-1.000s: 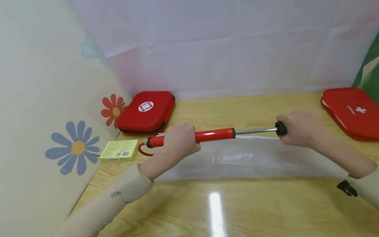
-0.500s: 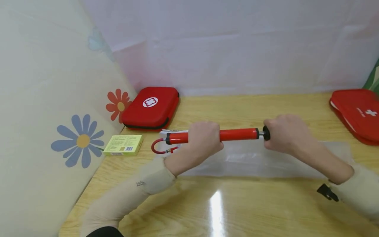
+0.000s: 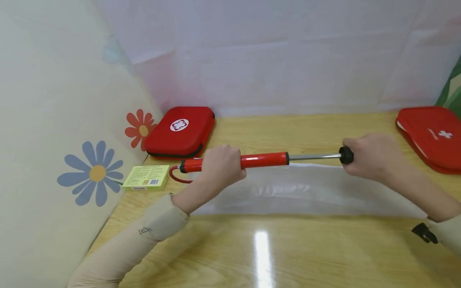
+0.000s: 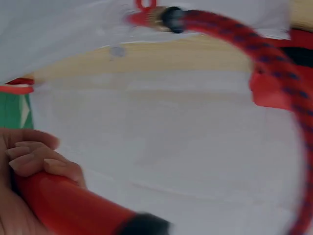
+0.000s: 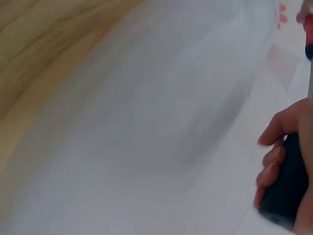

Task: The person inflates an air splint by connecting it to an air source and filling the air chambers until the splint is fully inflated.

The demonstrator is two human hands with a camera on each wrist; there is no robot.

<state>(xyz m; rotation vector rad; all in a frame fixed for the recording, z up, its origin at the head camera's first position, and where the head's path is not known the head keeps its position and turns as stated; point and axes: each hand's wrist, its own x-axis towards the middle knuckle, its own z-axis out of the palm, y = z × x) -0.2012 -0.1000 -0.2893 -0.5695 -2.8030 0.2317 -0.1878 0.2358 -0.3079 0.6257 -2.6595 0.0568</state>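
Note:
In the head view a red hand air pump [image 3: 266, 160] lies crosswise over the table. My left hand [image 3: 221, 166] is wrapped round its barrel. My right hand [image 3: 372, 156] grips the black handle [image 3: 346, 155] at the right, and a long stretch of silver rod [image 3: 315, 157] shows between barrel and handle. From the barrel's left end curves a red hose [image 4: 276, 66], dark-flecked in the left wrist view, ending in a brass-coloured fitting [image 4: 157, 18] and a red tip. Behind and below the pump spreads a long translucent white plastic sheet or bag [image 3: 299, 190].
At the back left sits a red hard case [image 3: 180, 132] with a white emblem. A yellow-green box [image 3: 145, 178] lies in front of it, beside the flowered wall. A red pouch [image 3: 432, 138] with a white cross rests at the right of the wooden table [image 3: 299, 248].
Half a second ago the rod had gone almost wholly into the barrel; now it is drawn out again, my right hand further right and my left hand further left.

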